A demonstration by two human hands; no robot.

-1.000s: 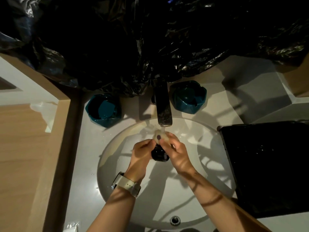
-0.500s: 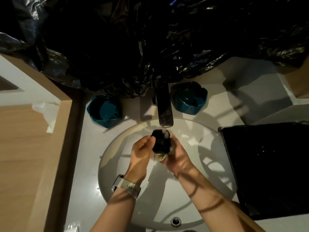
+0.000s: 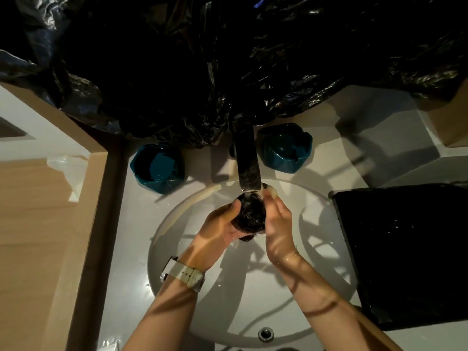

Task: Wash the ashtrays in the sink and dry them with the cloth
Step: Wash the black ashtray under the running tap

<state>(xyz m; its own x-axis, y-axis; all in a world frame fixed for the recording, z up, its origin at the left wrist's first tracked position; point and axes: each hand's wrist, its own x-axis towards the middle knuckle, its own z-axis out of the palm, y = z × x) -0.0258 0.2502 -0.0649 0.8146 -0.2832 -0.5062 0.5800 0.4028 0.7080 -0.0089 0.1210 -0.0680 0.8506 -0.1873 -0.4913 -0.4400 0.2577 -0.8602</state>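
Two teal ashtrays (image 3: 157, 171) (image 3: 285, 147) are set on the white countertop (image 3: 121, 249) at its rear edge, a black tray (image 3: 405, 252) at its right edge.

Bathroom, probably: round white basin (image 3: 177, 262) set in countertop, metal tap (image 3: 247, 171), wood-trim wall (image 3: 38, 224).

3 ashtrays: 2 teal (image 3: 157, 171) (image 3: 286, 147), 1 dark (image 3: 250, 214); 1 tap (image 3: 247, 163); 2 hands (image 3: 222, 224) (image 3: 278, 224)
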